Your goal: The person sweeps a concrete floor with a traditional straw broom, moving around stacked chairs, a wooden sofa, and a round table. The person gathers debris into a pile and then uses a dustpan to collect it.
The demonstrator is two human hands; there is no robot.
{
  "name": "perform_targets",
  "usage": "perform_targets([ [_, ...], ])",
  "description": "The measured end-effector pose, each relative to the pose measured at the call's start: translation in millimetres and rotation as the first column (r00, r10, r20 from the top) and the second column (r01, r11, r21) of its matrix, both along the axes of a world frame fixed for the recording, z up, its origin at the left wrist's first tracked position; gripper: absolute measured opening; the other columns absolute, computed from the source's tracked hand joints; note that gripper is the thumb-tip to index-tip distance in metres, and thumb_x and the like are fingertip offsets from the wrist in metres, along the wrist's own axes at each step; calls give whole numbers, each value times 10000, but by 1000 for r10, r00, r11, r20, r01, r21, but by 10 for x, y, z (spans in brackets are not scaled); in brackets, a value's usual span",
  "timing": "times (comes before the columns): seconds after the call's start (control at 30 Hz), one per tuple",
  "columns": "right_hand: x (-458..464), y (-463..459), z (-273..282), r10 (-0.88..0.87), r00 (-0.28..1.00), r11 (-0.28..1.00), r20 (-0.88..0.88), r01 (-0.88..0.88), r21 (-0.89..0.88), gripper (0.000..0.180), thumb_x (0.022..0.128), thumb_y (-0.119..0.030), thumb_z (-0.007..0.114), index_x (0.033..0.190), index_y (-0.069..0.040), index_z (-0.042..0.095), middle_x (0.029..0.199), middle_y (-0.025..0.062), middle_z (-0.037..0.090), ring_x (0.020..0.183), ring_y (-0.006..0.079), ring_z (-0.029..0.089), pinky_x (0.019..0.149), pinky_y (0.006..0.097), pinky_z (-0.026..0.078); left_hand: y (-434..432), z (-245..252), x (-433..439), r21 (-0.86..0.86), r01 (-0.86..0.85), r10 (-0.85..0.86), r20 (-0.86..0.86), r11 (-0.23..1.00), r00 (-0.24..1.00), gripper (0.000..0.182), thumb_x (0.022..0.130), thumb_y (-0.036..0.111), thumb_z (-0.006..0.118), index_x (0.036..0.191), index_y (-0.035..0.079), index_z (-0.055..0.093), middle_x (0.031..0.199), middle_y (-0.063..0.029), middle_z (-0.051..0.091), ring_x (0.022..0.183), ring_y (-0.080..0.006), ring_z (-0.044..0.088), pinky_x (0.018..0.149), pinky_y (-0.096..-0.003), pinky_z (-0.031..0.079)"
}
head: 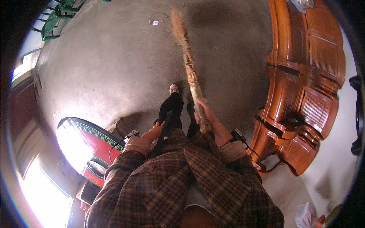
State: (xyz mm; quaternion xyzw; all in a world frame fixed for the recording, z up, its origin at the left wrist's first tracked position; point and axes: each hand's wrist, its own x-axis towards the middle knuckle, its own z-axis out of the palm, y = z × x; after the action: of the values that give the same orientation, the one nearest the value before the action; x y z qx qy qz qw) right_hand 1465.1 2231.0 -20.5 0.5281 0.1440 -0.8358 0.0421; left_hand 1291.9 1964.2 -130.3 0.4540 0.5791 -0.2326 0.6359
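Observation:
My right hand [204,111] grips the bound handle of a straw hand broom [190,67] near its butt end. The broom stretches away from me over the bare floor, its bristle end blurred at the top of the view. Beyond and left of the bristles lies a small pale scrap of litter [154,22]. Down at my left thigh, my left hand [156,130] is beside a dark strap [166,125]; whether the fingers hold the strap I cannot tell.
Glossy wooden furniture [282,94] with ribbed panels lines the right side. At lower left stands a round table with a red and green patterned top [107,146], a brownish object [121,126] beside it. A green metal rack or chair frame [51,25] is at upper left.

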Motion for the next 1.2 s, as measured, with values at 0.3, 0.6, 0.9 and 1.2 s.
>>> perform_targets([
  [0.3, 566, 1281, -419, -94, 945, 983, 315, 37, 183, 521, 793, -553, 454, 726, -39, 507, 500, 73, 475, 426, 193, 496, 434, 330, 437, 317, -309, -27, 40, -439, 440, -38, 898, 897, 673, 792, 493, 472, 1356, 262, 187, 1355, -218, 218, 1196, -416, 308, 963, -469, 289],
  [0.6, 573, 1945, -428, 203, 943, 979, 262, -196, -54, 640, 769, -581, 478, 832, 55, 521, 600, 121, 521, 511, 227, 540, 507, 363, 465, 1344, -664, 306, -161, -255, 238, -116, 954, 964, 659, 810, 413, 464, 1366, 269, 143, 1365, -218, 182, 1199, -420, 307, 913, -552, 322],
  [0.9, 757, 2917, -219, 359, 931, 932, 62, -362, 33, 608, 771, -548, 524, 943, 36, 548, 626, 104, 543, 492, 213, 546, 485, 382, 470, 3303, 307, 460, -89, -212, 184, -250, 973, 951, 527, 892, 255, 361, 1369, 268, 136, 1379, -256, 137, 1245, -409, 246, 922, -577, 293],
  [1.2, 418, 4561, -312, 260, 926, 924, 275, -321, 207, 557, 792, -486, 515, 997, 31, 531, 576, 109, 536, 471, 211, 543, 479, 359, 447, 4123, 259, 214, 267, -256, 290, -96, 929, 952, 693, 826, 104, 445, 1372, 309, 70, 1408, -228, 57, 1284, -393, 165, 927, -560, 313],
])
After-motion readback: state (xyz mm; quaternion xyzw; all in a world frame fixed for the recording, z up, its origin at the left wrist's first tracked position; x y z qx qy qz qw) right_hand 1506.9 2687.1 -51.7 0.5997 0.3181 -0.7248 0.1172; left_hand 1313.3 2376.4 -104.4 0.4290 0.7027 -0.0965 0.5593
